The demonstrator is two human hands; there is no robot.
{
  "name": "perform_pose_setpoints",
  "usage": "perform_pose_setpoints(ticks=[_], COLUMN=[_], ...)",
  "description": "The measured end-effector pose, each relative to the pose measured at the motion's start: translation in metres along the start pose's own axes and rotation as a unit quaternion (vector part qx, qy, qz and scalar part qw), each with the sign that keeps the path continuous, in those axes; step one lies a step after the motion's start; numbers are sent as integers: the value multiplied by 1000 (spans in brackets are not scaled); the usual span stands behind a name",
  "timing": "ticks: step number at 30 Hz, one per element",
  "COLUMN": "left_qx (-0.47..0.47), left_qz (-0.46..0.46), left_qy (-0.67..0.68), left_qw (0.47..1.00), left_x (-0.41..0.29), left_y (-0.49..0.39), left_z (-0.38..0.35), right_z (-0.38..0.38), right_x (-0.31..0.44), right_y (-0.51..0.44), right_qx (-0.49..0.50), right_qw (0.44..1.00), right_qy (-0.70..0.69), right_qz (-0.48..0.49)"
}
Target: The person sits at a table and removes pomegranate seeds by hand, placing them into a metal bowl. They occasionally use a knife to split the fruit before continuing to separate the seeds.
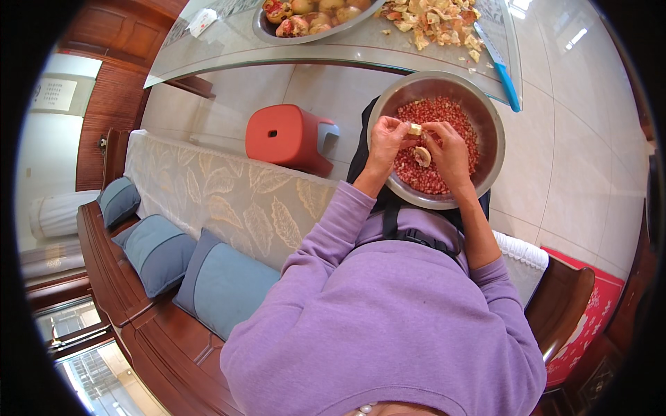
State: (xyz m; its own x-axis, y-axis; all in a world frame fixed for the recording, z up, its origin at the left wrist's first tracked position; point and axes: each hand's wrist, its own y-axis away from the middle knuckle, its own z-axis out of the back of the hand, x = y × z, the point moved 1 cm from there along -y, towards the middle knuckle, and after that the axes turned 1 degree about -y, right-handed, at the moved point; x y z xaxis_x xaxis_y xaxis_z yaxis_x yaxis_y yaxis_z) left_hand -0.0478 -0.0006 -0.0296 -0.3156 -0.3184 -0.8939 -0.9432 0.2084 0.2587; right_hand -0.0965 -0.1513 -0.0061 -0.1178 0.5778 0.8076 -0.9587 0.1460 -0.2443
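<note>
Over a large metal bowl [491,161] on my lap, both my hands work close together. Between thumb and fingers, my left hand [386,143] grips a small pale pomegranate piece [414,129]. The fingertips of my right hand [448,151] meet the same piece from the other side. Just below them is a second pomegranate piece [422,156] with a pale rim; whether it rests on the seeds or against my right hand, I cannot tell. Loose red pomegranate seeds [458,114] cover the bowl's bottom, partly hidden by my hands.
Ahead, a glass-topped table [333,54] bears a metal basin [258,31] of opened pomegranates [312,15], heaped peel [437,21] and a blue-handled knife [504,83] near its edge. A red plastic stool [283,135] stands left. Blue cushions [223,286] lie on the wooden sofa [166,353].
</note>
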Motion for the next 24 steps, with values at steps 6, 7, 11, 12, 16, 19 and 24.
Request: perform_pose_setpoints(ticks=[6,7,11,12,16,19,24], left_qx=[14,24,49,44,31,15,-13], left_qz=[-4,-2,-7,-9,-16,2,2], left_qy=[4,5,-26,-41,-60,-29,-66], left_qw=[1000,1000,998,998,998,999,998], left_x=[3,3,-1,-2,-4,-5,-14], left_y=[-3,-3,-5,-5,-8,-12,-15], left_z=[2,3,6,6,5,6,10], right_z=[-3,-5,-10,-11,-13,-8,7], right_x=[-14,-18,-26,-27,-28,-27,-15], right_y=[1,0,2,3,2,-2,0], right_qx=[16,30,46,42,24,11,6], right_qw=[982,973,968,968,956,938,990], right_qy=[-157,-189,-194,-192,-236,-283,-81], right_qz=[-107,-129,-154,-156,-173,-200,-113])
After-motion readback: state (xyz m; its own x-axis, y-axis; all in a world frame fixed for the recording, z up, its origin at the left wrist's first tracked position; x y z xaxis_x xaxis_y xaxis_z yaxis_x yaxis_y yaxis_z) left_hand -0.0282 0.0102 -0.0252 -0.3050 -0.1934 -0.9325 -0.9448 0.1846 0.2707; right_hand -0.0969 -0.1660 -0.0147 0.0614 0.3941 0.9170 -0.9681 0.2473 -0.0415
